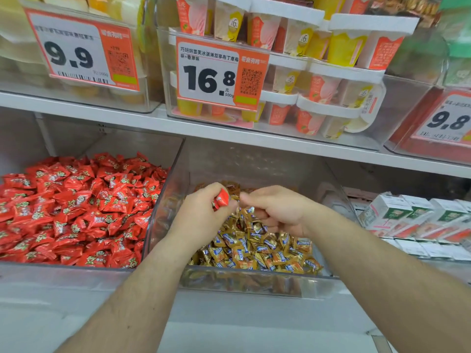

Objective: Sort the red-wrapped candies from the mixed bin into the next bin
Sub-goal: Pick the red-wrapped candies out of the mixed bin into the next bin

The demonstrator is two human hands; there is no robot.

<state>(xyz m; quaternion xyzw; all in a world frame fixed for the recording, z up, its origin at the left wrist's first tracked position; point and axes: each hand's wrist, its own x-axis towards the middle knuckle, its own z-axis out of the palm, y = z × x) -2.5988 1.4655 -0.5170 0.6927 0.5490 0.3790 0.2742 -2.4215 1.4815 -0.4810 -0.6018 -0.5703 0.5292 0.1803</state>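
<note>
A clear mixed bin (254, 286) in the middle holds a heap of gold-wrapped candies (257, 250). Left of it, a second clear bin (63, 272) is full of red-wrapped candies (76, 207). My left hand (201, 212) hovers over the mixed bin's left side, fingers pinched on one red-wrapped candy (221, 198). My right hand (277, 210) is just to its right, fingers curled down into the gold candies; whether it holds anything is hidden.
A clear wall (165, 200) separates the two bins. A white shelf (229, 135) overhead carries clear boxes of pudding cups (318, 80) with orange price tags (219, 72). White and green cartons (407, 215) lie to the right.
</note>
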